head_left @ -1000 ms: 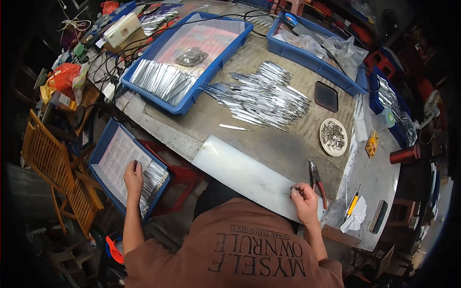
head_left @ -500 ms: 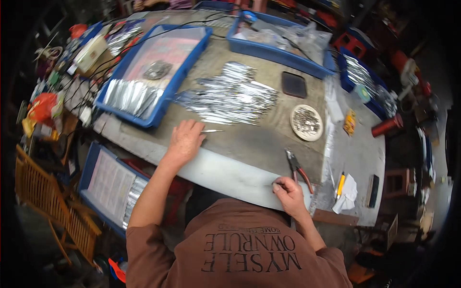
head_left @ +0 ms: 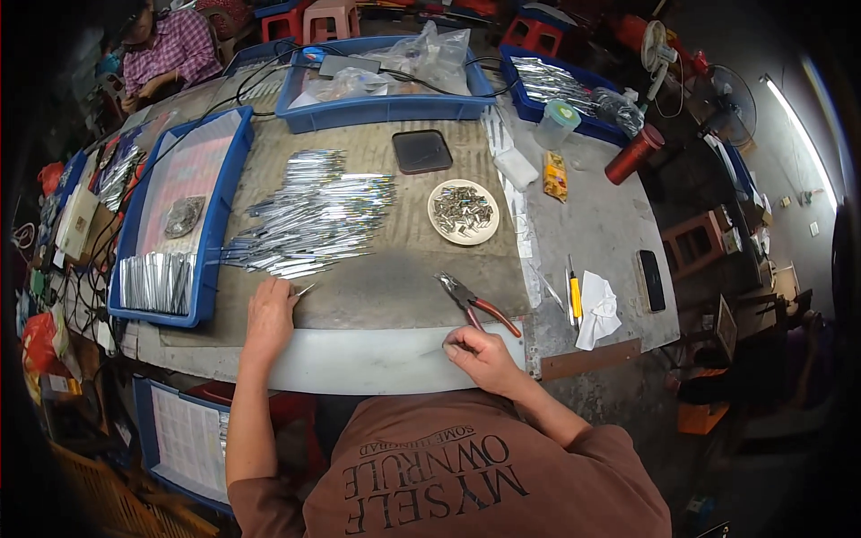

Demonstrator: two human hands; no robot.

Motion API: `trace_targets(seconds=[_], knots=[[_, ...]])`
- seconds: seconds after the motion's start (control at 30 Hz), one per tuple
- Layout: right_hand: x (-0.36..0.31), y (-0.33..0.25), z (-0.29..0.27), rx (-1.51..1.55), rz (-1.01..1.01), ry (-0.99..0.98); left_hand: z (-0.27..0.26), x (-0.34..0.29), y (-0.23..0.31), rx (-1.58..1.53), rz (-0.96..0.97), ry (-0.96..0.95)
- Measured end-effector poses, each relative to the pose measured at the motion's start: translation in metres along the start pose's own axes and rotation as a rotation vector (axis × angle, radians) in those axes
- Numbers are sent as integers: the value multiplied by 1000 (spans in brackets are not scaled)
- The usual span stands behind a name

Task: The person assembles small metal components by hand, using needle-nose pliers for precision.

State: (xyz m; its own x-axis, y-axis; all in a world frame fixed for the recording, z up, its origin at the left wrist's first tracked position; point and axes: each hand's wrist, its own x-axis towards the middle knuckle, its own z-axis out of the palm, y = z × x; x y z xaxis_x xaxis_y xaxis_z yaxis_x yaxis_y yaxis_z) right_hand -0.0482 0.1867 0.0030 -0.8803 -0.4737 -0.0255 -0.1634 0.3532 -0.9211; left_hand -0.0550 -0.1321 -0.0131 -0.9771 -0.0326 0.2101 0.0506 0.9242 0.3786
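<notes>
My left hand (head_left: pixel 271 316) rests on the worktop at the near edge of a pile of slim silvery metal pieces (head_left: pixel 318 211). Its fingers are closed on one slim metal piece (head_left: pixel 308 290), whose pointed end sticks out to the right. Over the pale strip (head_left: pixel 359 363) along the table's front edge, my right hand (head_left: pixel 482 357) makes a pinch; what is between thumb and finger is too small to make out. Just beyond it lie pliers (head_left: pixel 480 307) with red handles. A round cream dish (head_left: pixel 464 240) of small metal parts stands farther back.
Blue trays (head_left: pixel 235 179) (head_left: pixel 386 112) (head_left: pixel 529 108) stand at the left and back. A black shallow tray (head_left: pixel 422 151), yellow-handled tool (head_left: pixel 575 296), white tissue (head_left: pixel 599 309), phone (head_left: pixel 650 281) and red flask (head_left: pixel 634 154) lie around the right side. Another person (head_left: pixel 170 49) sits far left.
My view has turned and shifted, so the table appears straighter and the other person shows at far left. Both hands keep nearly the same places on the table.
</notes>
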Motion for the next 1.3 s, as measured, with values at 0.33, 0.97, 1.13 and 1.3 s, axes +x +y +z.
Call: trace_targets(seconds=[0.33,0.97,1.13,1.3], knots=[[63,11,-64,-199,-57,259,-5,-20,40,-714,-218,1],[134,51,-87,-816,-347,-33,9,-57,92,-1321,-375,-345],[136,47,-89,-769,-337,-66,11,-53,100,-1329,-366,-337],[134,47,-93,-762,-320,-78,15,-53,106,-1355,-372,-362]])
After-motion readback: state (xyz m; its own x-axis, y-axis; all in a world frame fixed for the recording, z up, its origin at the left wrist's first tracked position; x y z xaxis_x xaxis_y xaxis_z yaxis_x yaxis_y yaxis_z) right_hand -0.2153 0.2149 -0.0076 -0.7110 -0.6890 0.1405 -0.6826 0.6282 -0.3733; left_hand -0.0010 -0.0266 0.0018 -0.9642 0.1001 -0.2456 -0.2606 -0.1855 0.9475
